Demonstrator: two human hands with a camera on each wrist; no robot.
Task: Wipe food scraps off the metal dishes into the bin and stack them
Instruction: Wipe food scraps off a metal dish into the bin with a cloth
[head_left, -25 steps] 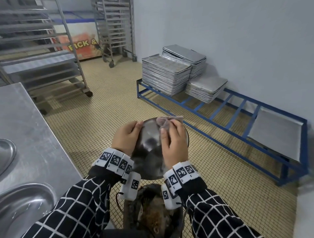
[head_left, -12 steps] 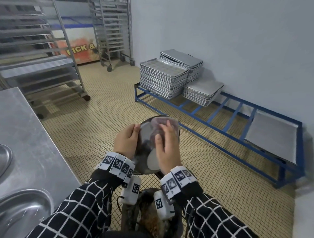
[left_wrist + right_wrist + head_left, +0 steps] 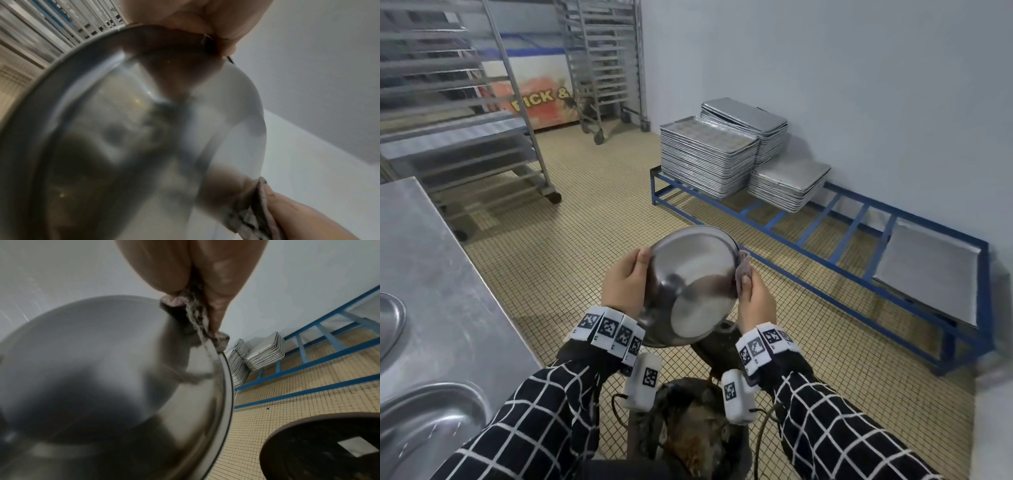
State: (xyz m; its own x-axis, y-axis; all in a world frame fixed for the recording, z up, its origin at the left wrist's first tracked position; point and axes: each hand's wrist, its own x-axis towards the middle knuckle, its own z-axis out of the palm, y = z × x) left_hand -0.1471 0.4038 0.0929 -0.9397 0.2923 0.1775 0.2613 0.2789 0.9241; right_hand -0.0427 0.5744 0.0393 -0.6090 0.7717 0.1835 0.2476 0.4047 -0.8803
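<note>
Two hands hold one round metal dish (image 3: 690, 284) at the centre of the head view, tilted so its shiny concave face shows, above a dark bin (image 3: 688, 428) at the bottom centre. Much of the bin is hidden behind the wrists and the dish; brownish scraps lie inside it, too blurred to identify. The left hand (image 3: 625, 287) grips the dish's left rim, thumb on the inner face, the other fingers hidden behind the metal. The right hand (image 3: 755, 301) pinches a crumpled greyish cloth (image 3: 742, 270) against the right rim; the right wrist view shows the cloth (image 3: 197, 318) squeezed between thumb and fingers and folded over the dish's edge. In the left wrist view the dish (image 3: 131, 133) fills the frame, smooth and reflective, with small pale specks that are hard to make out.

At the left edge a brushed steel counter (image 3: 431, 274) is cut off, with two round metal dishes partly out of frame. In the upper right, stacks of rectangular metal trays (image 3: 709, 154) sit on a low blue frame (image 3: 825, 240) over a floor of small beige tiles. Wheeled tray racks (image 3: 458, 102) stand at upper left, blurred.
</note>
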